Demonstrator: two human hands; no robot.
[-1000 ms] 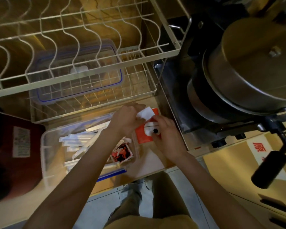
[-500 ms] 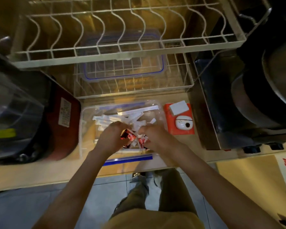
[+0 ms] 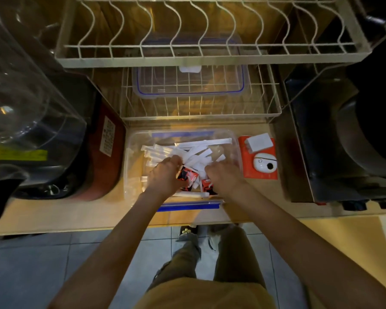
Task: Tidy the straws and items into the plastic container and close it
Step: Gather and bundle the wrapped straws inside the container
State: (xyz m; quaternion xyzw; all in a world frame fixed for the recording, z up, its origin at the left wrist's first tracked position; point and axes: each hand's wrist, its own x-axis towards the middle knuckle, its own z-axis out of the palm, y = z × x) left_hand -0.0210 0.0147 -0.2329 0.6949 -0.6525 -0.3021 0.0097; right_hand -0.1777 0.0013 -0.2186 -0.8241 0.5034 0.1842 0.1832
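Observation:
A clear plastic container (image 3: 134,166) with blue clips stands open on the counter, filled with several white wrapped straws (image 3: 201,146) and red sachets (image 3: 188,176). Both my hands are inside it. My left hand (image 3: 165,175) has its fingers curled among the straws and over a red sachet. My right hand (image 3: 223,175) is curled over the straws and another red sachet (image 3: 206,186); its fingertips are hidden. The container's clear lid (image 3: 188,85) with a blue seal lies in the wire rack behind.
A white two-tier wire dish rack (image 3: 198,56) overhangs the container. To its right lies an orange box (image 3: 257,175) with white items on top. A red appliance (image 3: 105,157) sits left, a steel machine (image 3: 343,141) right. The counter edge (image 3: 98,221) is near me.
Both hands left the orange box at the right and moved into the container, among the straws and sachets. The view shifted right to centre on the container.

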